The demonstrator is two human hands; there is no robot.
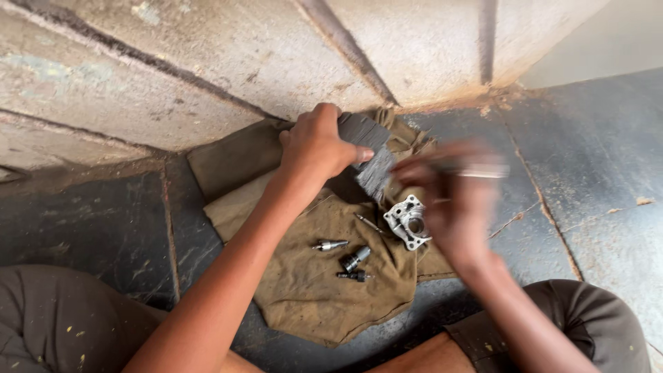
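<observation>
The left hand (318, 145) grips one grey ribbed metal block (367, 148) above one olive cloth (304, 290) on the floor (587, 173); the blurred right hand (449, 200) pinches one thin rod (476, 170); three small fittings (345, 259) and one flanged casting (407, 221) lie on the cloth.

The scene is lit by soft, even daylight, with no hard shadows cast on the floor (594, 173). The brightest area is found at the upper right corner, beyond the right hand (449, 200), where the surface is washed pale. The right hand is heavily smeared by motion blur, and what is held in its grip cannot be made out. The left hand (314, 145) and the small metal parts (352, 259) below its grip are rendered sharp. Slight wide-angle bending is seen at the edges.
</observation>
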